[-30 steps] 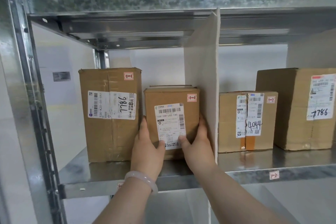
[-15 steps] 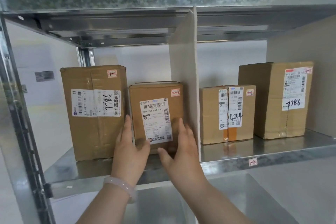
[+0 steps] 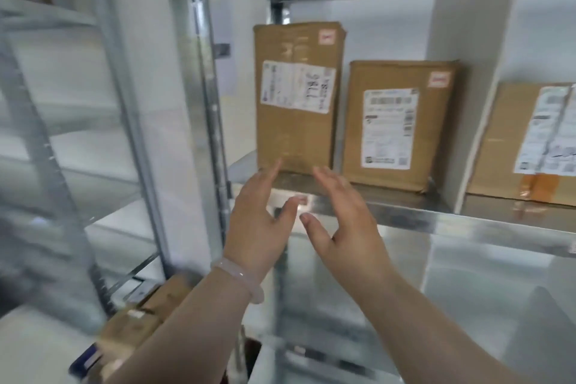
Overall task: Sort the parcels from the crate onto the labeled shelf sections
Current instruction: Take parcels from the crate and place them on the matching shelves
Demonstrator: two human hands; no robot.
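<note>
Since the small parcel (image 3: 396, 125) seems settled in its shelf section (image 3: 411, 206), left hand (image 3: 258, 227) and right hand (image 3: 346, 221) hover empty, fingers (image 3: 327, 179) spread.

A parcel storeroom or courier depot. Galvanised steel racking (image 3: 467, 221) on a punched upright (image 3: 193, 72) has one shelf split by a white divider panel (image 3: 477, 72). Brown cardboard parcels (image 3: 296, 134) stand in its sections, each with a barcoded shipping label (image 3: 389, 128) and a small red-printed sticker (image 3: 328, 37). A second rack (image 3: 46, 72) stands left, with blurred brown boxes (image 3: 146, 318) low beside it.
</note>
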